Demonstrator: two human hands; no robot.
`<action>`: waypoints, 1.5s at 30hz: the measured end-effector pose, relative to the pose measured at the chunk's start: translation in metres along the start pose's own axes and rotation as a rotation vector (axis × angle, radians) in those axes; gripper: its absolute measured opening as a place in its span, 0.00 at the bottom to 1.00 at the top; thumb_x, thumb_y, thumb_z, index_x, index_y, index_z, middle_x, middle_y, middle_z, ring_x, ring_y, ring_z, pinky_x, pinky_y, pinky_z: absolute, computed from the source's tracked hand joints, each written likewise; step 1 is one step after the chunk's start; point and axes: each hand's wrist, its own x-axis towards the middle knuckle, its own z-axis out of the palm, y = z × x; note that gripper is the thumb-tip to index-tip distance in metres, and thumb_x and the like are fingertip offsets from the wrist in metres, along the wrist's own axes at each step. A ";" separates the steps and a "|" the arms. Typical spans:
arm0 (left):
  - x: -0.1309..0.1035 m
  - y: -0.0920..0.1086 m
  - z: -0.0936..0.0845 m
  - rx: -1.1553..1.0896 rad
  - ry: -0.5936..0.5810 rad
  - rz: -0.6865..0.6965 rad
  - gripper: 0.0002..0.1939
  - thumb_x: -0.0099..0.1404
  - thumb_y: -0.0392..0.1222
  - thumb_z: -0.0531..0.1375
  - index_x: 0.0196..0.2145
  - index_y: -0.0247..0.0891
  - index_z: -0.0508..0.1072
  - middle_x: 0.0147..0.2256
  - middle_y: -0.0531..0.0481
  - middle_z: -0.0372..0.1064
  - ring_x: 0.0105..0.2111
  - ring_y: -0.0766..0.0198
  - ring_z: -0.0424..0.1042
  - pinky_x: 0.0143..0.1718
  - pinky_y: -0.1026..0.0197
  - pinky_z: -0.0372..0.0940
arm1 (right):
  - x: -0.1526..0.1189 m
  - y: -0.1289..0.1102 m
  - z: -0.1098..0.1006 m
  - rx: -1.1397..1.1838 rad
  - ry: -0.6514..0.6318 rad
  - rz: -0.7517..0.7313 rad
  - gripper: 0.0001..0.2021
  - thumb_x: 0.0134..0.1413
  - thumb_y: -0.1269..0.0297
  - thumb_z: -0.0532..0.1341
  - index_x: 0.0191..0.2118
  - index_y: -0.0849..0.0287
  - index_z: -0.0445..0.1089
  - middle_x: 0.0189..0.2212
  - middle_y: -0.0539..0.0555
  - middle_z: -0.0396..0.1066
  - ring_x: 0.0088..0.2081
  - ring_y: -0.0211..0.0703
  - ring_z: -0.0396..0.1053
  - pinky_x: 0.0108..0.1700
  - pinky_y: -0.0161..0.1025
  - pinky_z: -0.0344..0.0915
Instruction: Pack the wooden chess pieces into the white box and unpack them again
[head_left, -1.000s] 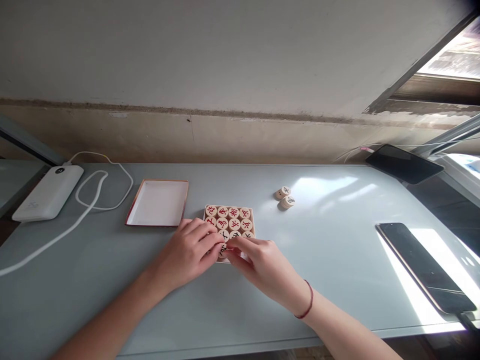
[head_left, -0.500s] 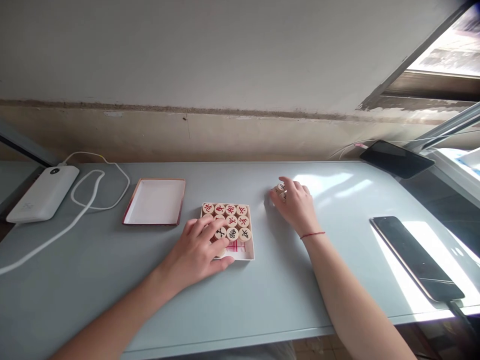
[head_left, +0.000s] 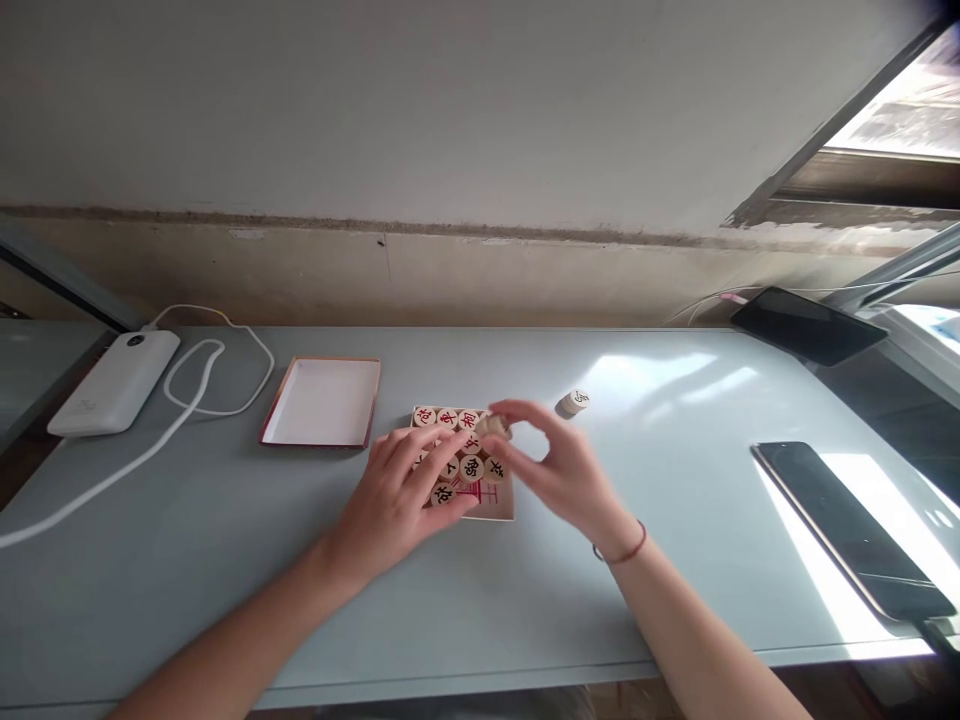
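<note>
Right hand (head_left: 564, 466) back over box (head_left: 500, 506) with pieces (head_left: 493, 429)

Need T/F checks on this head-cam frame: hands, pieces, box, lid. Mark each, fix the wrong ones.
1. The left hand lies over the box of game pieces. True.
2. Pieces fill the box right into its near right corner. False: its printed bottom shows there.
3. The right hand pinches pale pieces. True.
4. A stack of pieces stands right of the box, and the shallow lid lies left of it. True.
5. The right wrist is bare. False: a red cord circles it.
</note>
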 end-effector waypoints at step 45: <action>-0.006 -0.001 0.007 -0.043 -0.169 0.091 0.10 0.61 0.41 0.61 0.42 0.41 0.73 0.47 0.45 0.69 0.46 0.54 0.66 0.44 0.53 0.62 | -0.008 -0.013 -0.010 -0.096 -0.329 -0.140 0.10 0.59 0.59 0.59 0.45 0.54 0.69 0.34 0.52 0.70 0.33 0.38 0.67 0.34 0.37 0.68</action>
